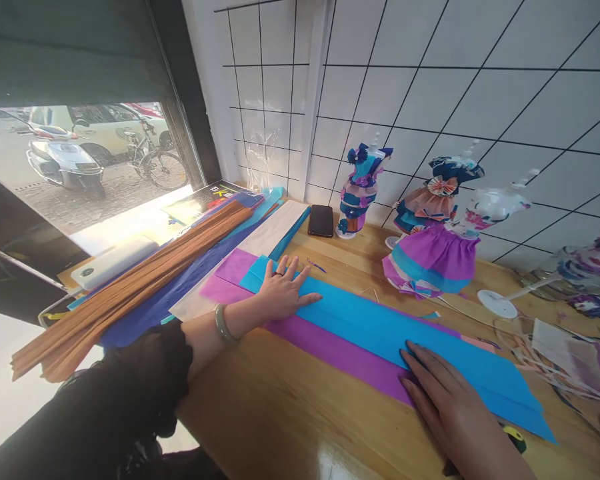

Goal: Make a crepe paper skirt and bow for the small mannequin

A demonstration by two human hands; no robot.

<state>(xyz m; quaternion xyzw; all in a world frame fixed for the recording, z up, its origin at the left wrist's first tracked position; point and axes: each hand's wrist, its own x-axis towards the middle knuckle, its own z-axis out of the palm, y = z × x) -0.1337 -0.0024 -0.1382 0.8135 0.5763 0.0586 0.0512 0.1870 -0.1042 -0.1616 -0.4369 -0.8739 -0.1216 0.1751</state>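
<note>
A long folded strip of bright blue crepe paper [360, 313] lies over a purple strip [340, 353] on the wooden table [260, 413]. My left hand [283, 293] presses flat on the blue strip near its far left end, fingers spread. Further right, my right hand [445, 400] rests on the front edge of the blue strip, fingers stretched out, and holds nothing that I can see. Part of a yellow and black tool [515, 437] shows beside my right wrist; its kind is hidden.
Brown crepe paper [160, 273] and other sheets lie left. Small dress forms in paper dresses [425, 260] stand along the tiled wall, near a phone [321, 221]. Ribbons and scraps [565, 360] lie right. The table's front edge is close to my body.
</note>
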